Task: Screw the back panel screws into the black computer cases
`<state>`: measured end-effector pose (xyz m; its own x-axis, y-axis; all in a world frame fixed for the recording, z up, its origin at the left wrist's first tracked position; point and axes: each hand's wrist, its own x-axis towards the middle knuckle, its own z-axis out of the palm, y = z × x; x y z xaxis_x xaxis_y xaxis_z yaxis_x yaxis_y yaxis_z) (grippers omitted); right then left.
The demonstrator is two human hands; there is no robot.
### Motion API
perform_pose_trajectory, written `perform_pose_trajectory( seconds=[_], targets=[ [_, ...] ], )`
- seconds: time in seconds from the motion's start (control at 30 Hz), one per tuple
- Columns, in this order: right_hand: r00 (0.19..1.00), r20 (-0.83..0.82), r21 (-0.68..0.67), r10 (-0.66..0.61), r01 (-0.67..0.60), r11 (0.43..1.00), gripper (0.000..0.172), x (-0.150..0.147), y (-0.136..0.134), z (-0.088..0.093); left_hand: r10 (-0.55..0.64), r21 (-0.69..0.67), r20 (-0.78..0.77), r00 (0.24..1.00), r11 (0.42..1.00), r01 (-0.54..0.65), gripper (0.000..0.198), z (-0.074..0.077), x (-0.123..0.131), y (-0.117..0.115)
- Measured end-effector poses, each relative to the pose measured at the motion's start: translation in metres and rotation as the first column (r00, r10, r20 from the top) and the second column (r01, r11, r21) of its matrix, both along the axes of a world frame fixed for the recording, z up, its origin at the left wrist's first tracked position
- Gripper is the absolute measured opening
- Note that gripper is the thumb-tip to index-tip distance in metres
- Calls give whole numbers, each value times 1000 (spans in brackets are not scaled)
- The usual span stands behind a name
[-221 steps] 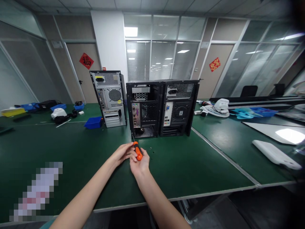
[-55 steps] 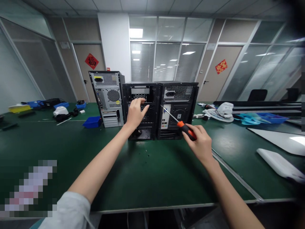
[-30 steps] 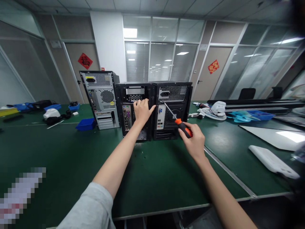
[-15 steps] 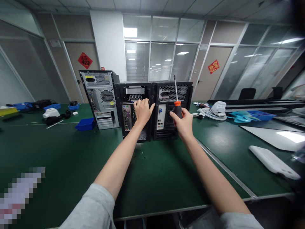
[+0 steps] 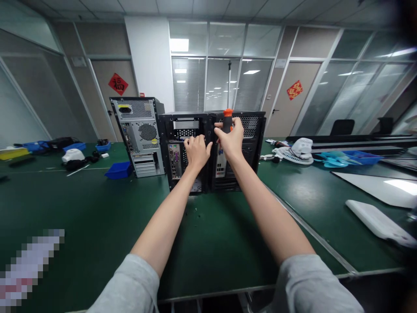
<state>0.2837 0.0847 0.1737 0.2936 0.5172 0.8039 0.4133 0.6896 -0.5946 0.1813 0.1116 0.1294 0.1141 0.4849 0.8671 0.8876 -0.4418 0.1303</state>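
My left hand [image 5: 196, 153] rests at the back of the middle black computer case [image 5: 166, 154], fingers bent against its rear and thumb spread to the right. The fingertips' contact is partly hidden. In my right hand [image 5: 233, 138], a screwdriver [image 5: 228, 114] with an orange and black handle is held upright, its metal shaft pointing up. That hand is in front of the right black computer case [image 5: 256, 152], which stands against the middle one. Above my left hand the middle case has an opening; a port panel [image 5: 175, 161] shows at lower left.
A taller grey computer case [image 5: 140, 145] stands to the left, beside a blue tray [image 5: 117, 170]. On the right lie a white fan head [image 5: 298, 152], light-blue fan blades [image 5: 332, 160] and a white panel [image 5: 379, 221]. The green table [image 5: 221, 248] has a metal seam on the right.
My right hand has moved up and left with the screwdriver, which now stands closer to vertical. My left hand stays at about the same spot on the middle case.
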Motion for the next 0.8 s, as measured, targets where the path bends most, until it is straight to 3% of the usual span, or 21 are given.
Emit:
perform_pose_trajectory(
  seconds=[0.17, 0.4, 0.63, 0.8],
  targets=[
    [997, 20, 13, -79, 79, 997, 24, -3, 18, 15, 11, -7, -8, 1000, 1000, -11, 28, 0, 1, 1],
    [985, 100, 10, -140, 140, 990, 26, -2, 18, 17, -1, -32, -2, 1000, 999, 1, 26, -1, 3, 2],
    [997, 68, -45, -36, 39, 998, 29, -2, 15, 18, -18, -51, 13, 1000, 999, 19, 23, 0, 4, 2],
    [994, 3, -126, 108, -107, 986, 29, -3, 5, 15, -21, -48, 28, 999, 999, 23, 21, 1, 4, 1]
  ],
)
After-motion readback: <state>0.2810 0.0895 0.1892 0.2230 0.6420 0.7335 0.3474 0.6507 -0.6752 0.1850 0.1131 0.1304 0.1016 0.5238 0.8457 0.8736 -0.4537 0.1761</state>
